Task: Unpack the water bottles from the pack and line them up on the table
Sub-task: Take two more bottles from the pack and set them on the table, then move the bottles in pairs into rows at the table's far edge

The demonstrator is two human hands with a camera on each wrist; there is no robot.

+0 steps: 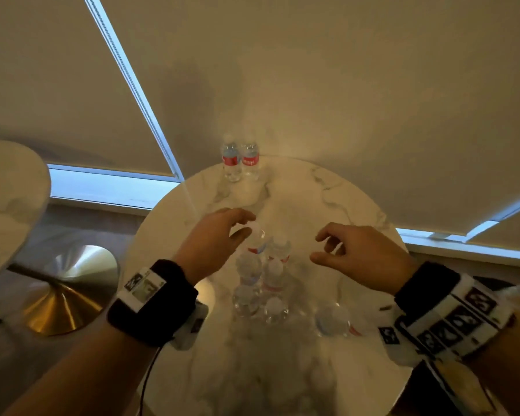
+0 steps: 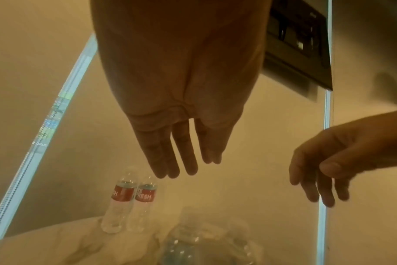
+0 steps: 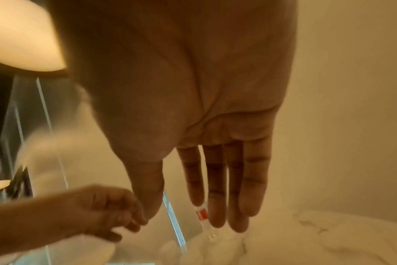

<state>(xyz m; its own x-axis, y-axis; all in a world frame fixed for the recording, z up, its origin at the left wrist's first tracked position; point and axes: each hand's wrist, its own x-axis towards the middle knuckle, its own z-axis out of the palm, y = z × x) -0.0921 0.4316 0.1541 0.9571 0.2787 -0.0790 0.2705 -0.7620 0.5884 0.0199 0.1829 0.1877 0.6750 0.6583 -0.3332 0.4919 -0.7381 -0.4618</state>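
A clear plastic pack of several water bottles point(image 1: 260, 283) sits mid-table on the round marble table point(image 1: 357, 205). Two red-labelled bottles point(image 1: 240, 160) stand side by side at the table's far edge, also seen as bottles point(image 2: 131, 202) in the left wrist view. One more bottle point(image 1: 332, 321) stands alone to the right of the pack. My left hand point(image 1: 243, 226) hovers over the pack's far end, fingers loosely bent around the white cap of a bottle point(image 1: 257, 232), holding nothing. My right hand point(image 1: 320, 247) floats to the right of the pack, relaxed and empty.
A second marble tabletop point(image 1: 9, 199) juts in at the left, with a gold conical base point(image 1: 63, 295) on the floor beside it. Drawn roller blinds point(image 1: 342, 85) and a strip of window stand right behind the far table edge.
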